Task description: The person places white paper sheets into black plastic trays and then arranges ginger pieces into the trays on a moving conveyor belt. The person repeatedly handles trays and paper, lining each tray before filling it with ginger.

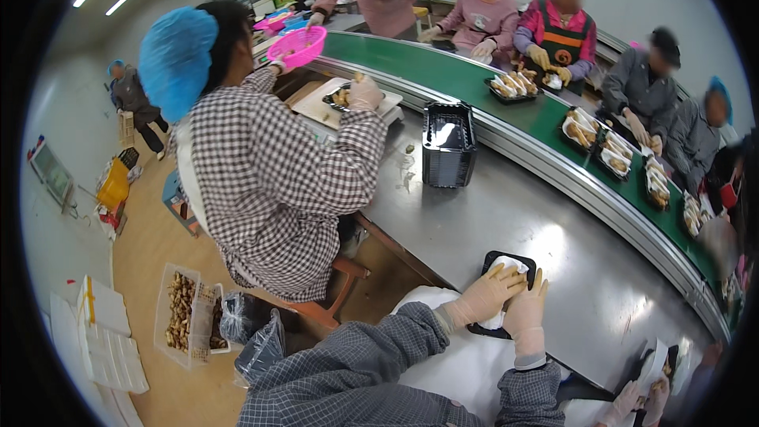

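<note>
On the steel table in front of me is a black plastic tray [523, 259] with a sheet of white paper [506, 263] in it. My left hand [484, 298], in a thin pale glove, curves its fingers over the paper from the left. From the right, my right hand [526, 312], gloved too, closes in with its fingertips near those of the left. Both hands grip the paper between them inside the tray. Whatever lies under the paper is hidden by my hands. A white cloth or sheet [455, 375] spreads below my forearms.
A stack of black trays [448, 146] stands near the green conveyor belt [443, 69]. Filled trays [581, 128] with pale, mushroom-like pieces line the belt. At left, a co-worker in a checked smock [277, 158] handles a tray [340, 97] on a scale. Another person's gloved hands [640, 403] work at lower right.
</note>
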A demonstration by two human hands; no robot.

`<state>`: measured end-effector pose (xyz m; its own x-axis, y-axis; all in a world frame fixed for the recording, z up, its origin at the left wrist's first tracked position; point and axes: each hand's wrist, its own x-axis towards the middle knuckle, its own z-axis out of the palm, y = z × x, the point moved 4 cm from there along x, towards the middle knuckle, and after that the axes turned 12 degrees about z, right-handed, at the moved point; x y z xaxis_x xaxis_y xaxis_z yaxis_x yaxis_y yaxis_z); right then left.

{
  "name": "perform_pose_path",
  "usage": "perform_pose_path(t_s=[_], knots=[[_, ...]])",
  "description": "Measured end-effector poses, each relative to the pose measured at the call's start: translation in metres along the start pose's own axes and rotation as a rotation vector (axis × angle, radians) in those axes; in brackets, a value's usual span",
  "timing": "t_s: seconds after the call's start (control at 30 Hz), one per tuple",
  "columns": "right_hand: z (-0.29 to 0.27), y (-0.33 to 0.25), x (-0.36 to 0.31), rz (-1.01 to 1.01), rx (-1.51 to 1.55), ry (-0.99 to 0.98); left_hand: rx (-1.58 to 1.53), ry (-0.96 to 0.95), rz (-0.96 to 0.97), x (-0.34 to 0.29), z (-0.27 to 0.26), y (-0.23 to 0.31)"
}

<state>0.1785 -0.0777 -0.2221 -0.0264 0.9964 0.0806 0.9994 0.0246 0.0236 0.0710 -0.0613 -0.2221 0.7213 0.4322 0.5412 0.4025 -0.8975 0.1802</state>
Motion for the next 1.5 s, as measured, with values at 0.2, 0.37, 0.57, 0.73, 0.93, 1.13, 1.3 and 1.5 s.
perform_pose_path(t_s=[0.2, 0.37, 0.57, 0.73, 0.93, 1.13, 1.3, 1.5], knots=[[-0.015, -0.003, -0.022, -0.06, 0.104, 0.244, 0.082, -0.177, -0.115, -0.004, -0.003, -0.004], [-0.002, 0.002, -0.069, -0.224, 0.235, 0.117, 0.093, -0.179, -0.153, 0.007, -0.002, -0.005], [-0.029, -0.008, -0.049, -0.278, 0.1, -0.026, 0.105, -0.193, -0.2, 0.013, -0.008, -0.014], [-0.046, -0.005, -0.024, -0.341, 0.108, -0.048, 0.053, -0.205, -0.195, 0.013, -0.027, -0.019], [-0.085, -0.03, -0.027, -0.25, 0.328, 0.019, 0.003, -0.081, -0.258, 0.021, -0.025, -0.035], [-0.115, -0.014, -0.025, -0.161, 0.473, 0.122, 0.035, -0.136, -0.112, 0.034, -0.068, -0.03], [-0.092, -0.02, 0.016, 0.049, 0.076, 0.342, -0.072, -0.152, -0.022, 0.031, -0.059, -0.028], [-0.072, -0.039, 0.023, 0.108, -0.247, 0.148, 0.011, -0.165, -0.095, 0.026, -0.083, -0.015]])
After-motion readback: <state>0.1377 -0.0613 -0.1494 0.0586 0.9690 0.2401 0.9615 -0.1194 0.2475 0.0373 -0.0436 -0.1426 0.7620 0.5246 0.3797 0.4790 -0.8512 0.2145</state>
